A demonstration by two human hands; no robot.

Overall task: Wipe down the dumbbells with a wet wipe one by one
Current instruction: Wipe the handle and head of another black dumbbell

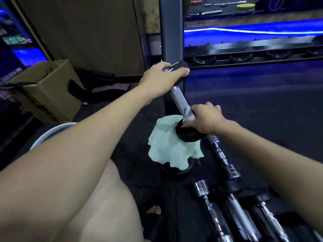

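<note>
A black dumbbell with a knurled silver handle (178, 99) stands tilted on end in the middle of the view. Its lower head (187, 134) rests on a pale green cloth (167, 147) draped over another black weight (174, 170). My left hand (162, 76) grips the dumbbell's upper head from above. My right hand (205, 119) holds a white wet wipe (188, 116) wrapped round the bottom of the handle, just above the lower head.
Several chrome-and-black dumbbells (225, 172) lie on the dark rubber floor at the lower right. A dumbbell rack (244, 56) and its grey post (172, 32) stand behind. A cardboard box (45, 88) and a white bucket rim (52, 131) are at the left. My knee and sandalled foot (153, 211) are below.
</note>
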